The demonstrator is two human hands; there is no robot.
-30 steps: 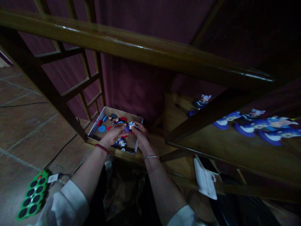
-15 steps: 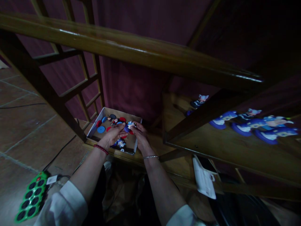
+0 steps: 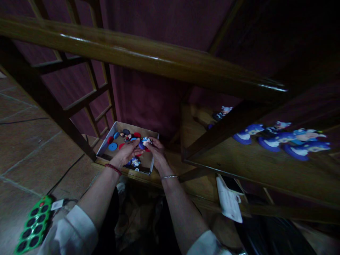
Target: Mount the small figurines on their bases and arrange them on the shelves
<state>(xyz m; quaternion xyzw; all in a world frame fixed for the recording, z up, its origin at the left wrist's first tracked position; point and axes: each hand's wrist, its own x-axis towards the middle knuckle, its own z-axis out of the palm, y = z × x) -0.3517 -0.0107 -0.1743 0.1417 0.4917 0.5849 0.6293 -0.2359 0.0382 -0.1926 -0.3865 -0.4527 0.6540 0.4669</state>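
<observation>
Purple-red drape [image 3: 148, 95] at the back, dimly lit; wooden beam [image 3: 148, 58] across the front; tiled floor [image 3: 45, 152] at far left. Low wooden ledge [image 3: 176, 161], bearing one shallow cardboard box [image 3: 135, 129], pale outside, brown inside.

Item in hand: one small figurine [image 3: 146, 141], white and blue, over the right-hand part of the box. Left hand [image 3: 128, 151] and right hand [image 3: 158, 153] near each other, fingertips of both pinched on the figurine from opposite sides; exact contact points too small to tell.

Handling, by judgement: probably moulded plastic, light, stiff, little give under pressure. Painted surface likely smooth, slightly slippery. Thin projecting parts, if any, likely weakest; prone to scuff or snap. Best hold: thumb and forefinger on the thickest part of the body, or low at the base; light pressure sufficient.

Box contents, loose: blue disc [image 3: 113, 146], red disc [image 3: 137, 135], further discs in similar colours; second figurine [image 3: 135, 162] toward the near wall.

Adjacent: raised shelf [image 3: 239, 170] at right, with blue-and-white figures [image 3: 273, 140]; green power strip [image 3: 34, 224], on floor, lower left.
</observation>
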